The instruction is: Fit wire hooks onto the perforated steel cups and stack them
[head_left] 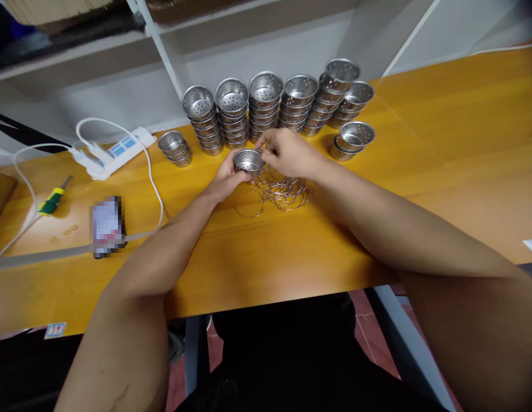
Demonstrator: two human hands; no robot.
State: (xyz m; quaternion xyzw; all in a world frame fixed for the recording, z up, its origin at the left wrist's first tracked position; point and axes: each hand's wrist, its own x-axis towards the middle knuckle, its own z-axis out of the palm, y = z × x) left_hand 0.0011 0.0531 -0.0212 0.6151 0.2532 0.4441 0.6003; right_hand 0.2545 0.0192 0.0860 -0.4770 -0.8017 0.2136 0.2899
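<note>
The wooden table [248, 257] bears stacked metal cups [264, 109], wire loops [286, 194], a power strip [122, 151], screwdriver [52, 201] and phone [106, 226].

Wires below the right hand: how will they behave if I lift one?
The wires look thin and curved, so each is probably light and springy. They overlap in a tangle, so lifting one will likely drag others. Their metallic shine suggests they may slide easily on the table.

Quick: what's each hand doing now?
Left hand: holding a perforated metal cup.
Right hand: fingers curled at the cup's rim; whether gripping anything cannot be told.
</note>
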